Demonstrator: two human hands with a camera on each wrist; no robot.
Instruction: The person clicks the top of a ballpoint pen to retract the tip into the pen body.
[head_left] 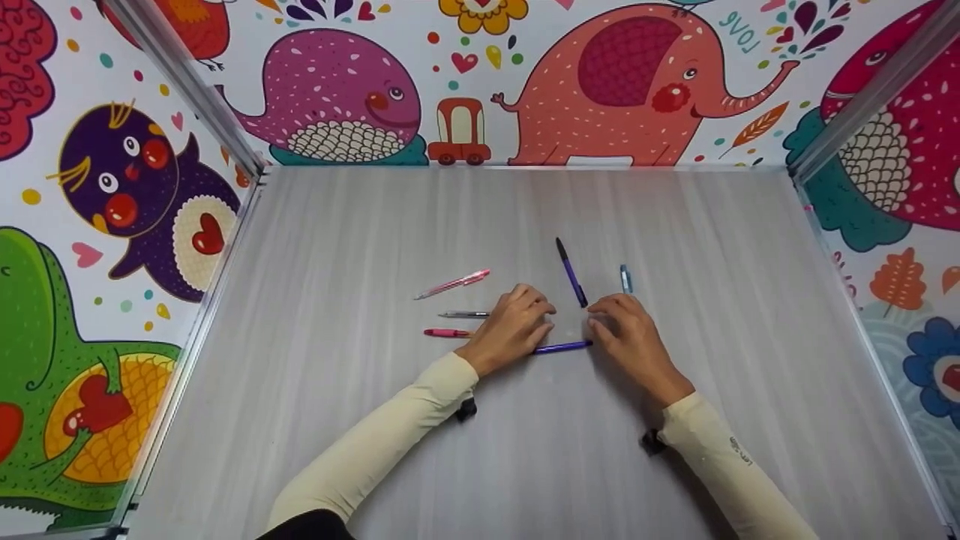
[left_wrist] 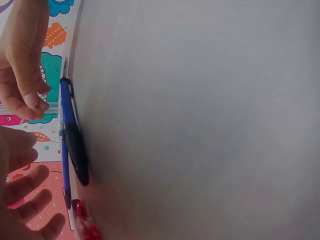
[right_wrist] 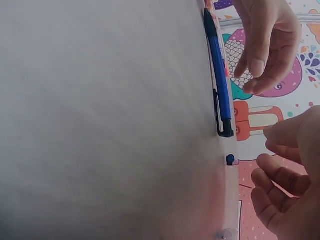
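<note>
Both hands hover low over the grey table [head_left: 375, 420], fingertips facing each other. My left hand [head_left: 544, 319] has loosely spread fingers [left_wrist: 25, 197] and holds nothing. My right hand [head_left: 600, 324] is relaxed, its curled fingers [right_wrist: 280, 175] empty too. A purple pen [head_left: 564, 346] lies flat between the two wrists, one end under the left hand. A second dark purple pen [head_left: 571, 272] lies just beyond the fingertips. In the wrist views a blue pen [left_wrist: 67, 132] [right_wrist: 219, 75] rests on the table beside the fingers, untouched.
A light blue pen [head_left: 625, 279] sticks out past the right hand. Left of the left hand lie a clear pink pen [head_left: 454, 284], a grey pen [head_left: 463, 314] and a pink pen [head_left: 446, 333]. Patterned walls [head_left: 480, 82] enclose the table on three sides.
</note>
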